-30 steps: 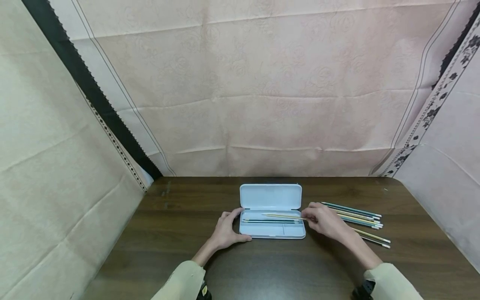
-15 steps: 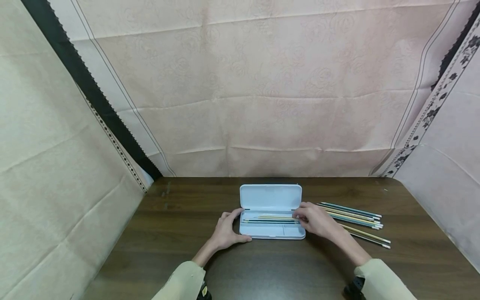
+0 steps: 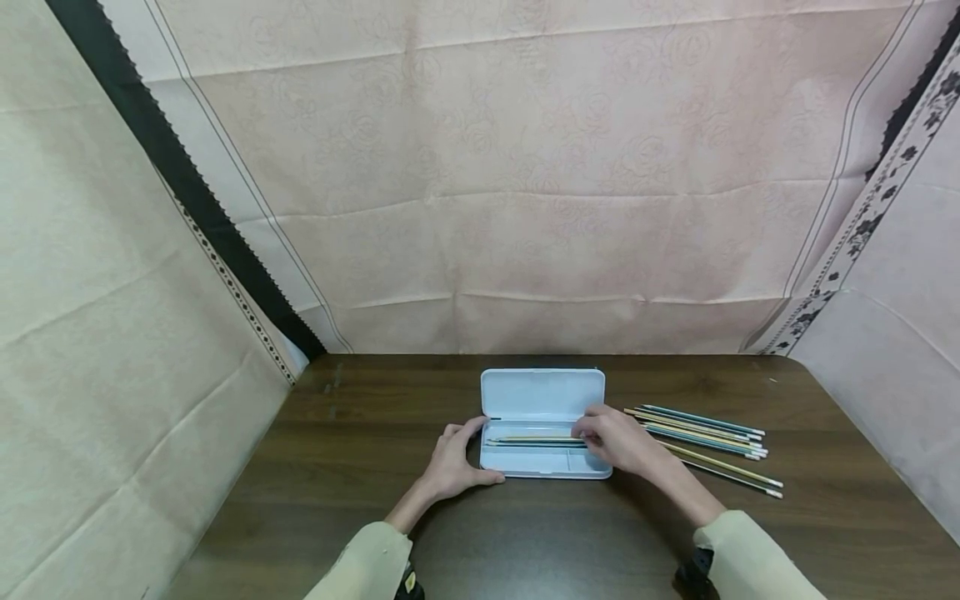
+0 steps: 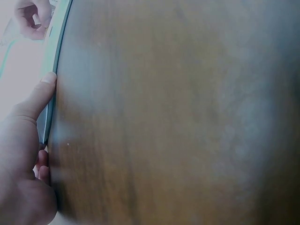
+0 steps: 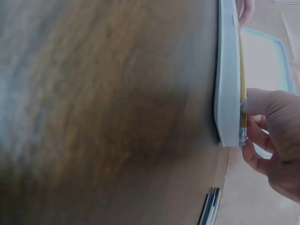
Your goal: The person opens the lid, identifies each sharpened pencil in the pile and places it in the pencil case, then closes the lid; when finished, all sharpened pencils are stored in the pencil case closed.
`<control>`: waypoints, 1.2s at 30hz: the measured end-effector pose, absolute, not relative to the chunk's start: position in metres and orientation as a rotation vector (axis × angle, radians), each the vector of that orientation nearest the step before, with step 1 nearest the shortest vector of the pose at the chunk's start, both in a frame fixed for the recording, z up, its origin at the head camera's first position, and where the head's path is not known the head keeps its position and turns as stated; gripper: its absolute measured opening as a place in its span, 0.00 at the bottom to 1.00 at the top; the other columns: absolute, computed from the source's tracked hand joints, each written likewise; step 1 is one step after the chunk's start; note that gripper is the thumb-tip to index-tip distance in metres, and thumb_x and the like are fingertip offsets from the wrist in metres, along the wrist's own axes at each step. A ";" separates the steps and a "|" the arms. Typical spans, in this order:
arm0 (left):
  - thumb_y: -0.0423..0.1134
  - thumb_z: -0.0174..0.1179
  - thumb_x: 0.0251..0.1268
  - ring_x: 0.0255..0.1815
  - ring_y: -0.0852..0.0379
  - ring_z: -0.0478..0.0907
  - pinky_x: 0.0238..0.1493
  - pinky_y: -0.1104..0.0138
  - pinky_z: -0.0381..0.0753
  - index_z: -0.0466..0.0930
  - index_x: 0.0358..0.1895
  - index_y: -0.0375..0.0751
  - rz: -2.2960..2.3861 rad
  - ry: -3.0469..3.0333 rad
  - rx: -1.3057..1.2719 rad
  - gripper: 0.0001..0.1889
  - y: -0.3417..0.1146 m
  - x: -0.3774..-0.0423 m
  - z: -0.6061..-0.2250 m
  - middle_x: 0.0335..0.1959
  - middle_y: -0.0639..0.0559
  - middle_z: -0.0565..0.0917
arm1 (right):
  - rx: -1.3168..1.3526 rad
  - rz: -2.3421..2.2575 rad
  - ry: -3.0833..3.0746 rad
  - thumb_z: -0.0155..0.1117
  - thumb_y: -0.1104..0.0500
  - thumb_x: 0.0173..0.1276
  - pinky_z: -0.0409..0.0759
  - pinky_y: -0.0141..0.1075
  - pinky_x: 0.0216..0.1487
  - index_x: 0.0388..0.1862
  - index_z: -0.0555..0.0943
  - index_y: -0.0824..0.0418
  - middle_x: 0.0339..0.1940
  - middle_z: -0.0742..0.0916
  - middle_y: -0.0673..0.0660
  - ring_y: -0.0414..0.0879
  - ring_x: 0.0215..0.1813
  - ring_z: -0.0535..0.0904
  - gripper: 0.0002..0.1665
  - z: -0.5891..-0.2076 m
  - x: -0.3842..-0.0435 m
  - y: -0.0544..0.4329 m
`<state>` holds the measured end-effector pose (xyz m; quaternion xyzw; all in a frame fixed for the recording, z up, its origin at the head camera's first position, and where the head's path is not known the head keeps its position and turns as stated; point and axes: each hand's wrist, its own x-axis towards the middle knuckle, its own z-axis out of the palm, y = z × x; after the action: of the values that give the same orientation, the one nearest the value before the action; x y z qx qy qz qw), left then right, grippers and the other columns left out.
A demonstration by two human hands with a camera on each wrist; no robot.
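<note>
A light blue pencil case (image 3: 525,464) lies on the table with its lid (image 3: 542,393) raised. Around its left end, my left hand (image 3: 452,464) grips it, thumb at the front edge and fingers toward the back; the thumb (image 4: 43,89) presses the case's side in the left wrist view. Over the case's right end, my right hand (image 3: 622,442) pinches a yellow pencil (image 5: 242,61) near its metal-banded end. That pencil lies along the case, its pointed end to the left. Dark teal pencils (image 3: 532,444) rest in the case beside it.
Right of the case, several teal and yellow pencils (image 3: 705,429) lie loosely in a row on the dark wooden table (image 3: 555,542). Two more pencils (image 3: 738,476) lie nearer, partly behind the right forearm. Pale cloth (image 3: 540,208) hangs behind the table and at both sides.
My right hand has moved left over the case, carrying the yellow pencil further in and lower, level with the teal pencils. The left hand has stayed on the case's left end.
</note>
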<state>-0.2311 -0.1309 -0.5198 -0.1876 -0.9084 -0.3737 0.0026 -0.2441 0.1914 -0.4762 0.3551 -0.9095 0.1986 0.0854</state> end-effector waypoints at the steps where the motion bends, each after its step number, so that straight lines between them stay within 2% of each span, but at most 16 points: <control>1: 0.58 0.79 0.45 0.59 0.44 0.66 0.52 0.48 0.71 0.67 0.73 0.50 -1.173 -2.850 -0.587 0.49 -0.131 -0.231 -0.520 0.59 0.42 0.72 | 1.068 0.591 -2.706 0.73 0.70 0.60 0.77 0.34 0.35 0.39 0.89 0.57 0.34 0.81 0.48 0.40 0.34 0.73 0.11 -0.477 -0.244 0.190; 10: 0.58 0.79 0.45 0.59 0.44 0.66 0.53 0.48 0.71 0.67 0.72 0.49 -1.169 -2.847 -0.588 0.49 -0.130 -0.231 -0.519 0.59 0.42 0.73 | 1.146 0.576 -2.665 0.70 0.72 0.60 0.74 0.33 0.31 0.38 0.88 0.58 0.31 0.80 0.49 0.39 0.30 0.71 0.11 -0.477 -0.248 0.184; 23: 0.57 0.80 0.44 0.58 0.44 0.66 0.52 0.48 0.71 0.68 0.72 0.48 -1.155 -2.838 -0.588 0.49 -0.129 -0.232 -0.519 0.58 0.42 0.73 | 1.112 0.569 -2.634 0.73 0.70 0.60 0.76 0.34 0.34 0.39 0.89 0.57 0.33 0.80 0.48 0.40 0.32 0.72 0.11 -0.479 -0.250 0.187; 31: 0.56 0.80 0.44 0.59 0.43 0.66 0.53 0.48 0.71 0.67 0.72 0.49 -1.158 -2.852 -0.589 0.49 -0.129 -0.231 -0.519 0.59 0.42 0.72 | 0.978 0.671 -2.622 0.73 0.71 0.59 0.80 0.35 0.36 0.42 0.88 0.61 0.37 0.84 0.52 0.40 0.34 0.76 0.12 -0.470 -0.243 0.216; 36: 0.56 0.80 0.45 0.60 0.43 0.66 0.53 0.48 0.70 0.67 0.72 0.49 -1.174 -2.848 -0.579 0.49 -0.131 -0.231 -0.519 0.60 0.42 0.73 | 0.952 0.716 -2.520 0.72 0.76 0.56 0.78 0.34 0.31 0.40 0.87 0.63 0.35 0.84 0.51 0.37 0.32 0.76 0.15 -0.470 -0.238 0.252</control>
<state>-0.2306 -0.1306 -0.5188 -0.1848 -0.9086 -0.3745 0.0035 -0.2380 0.2518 -0.4695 0.3364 -0.8898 0.2530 0.1762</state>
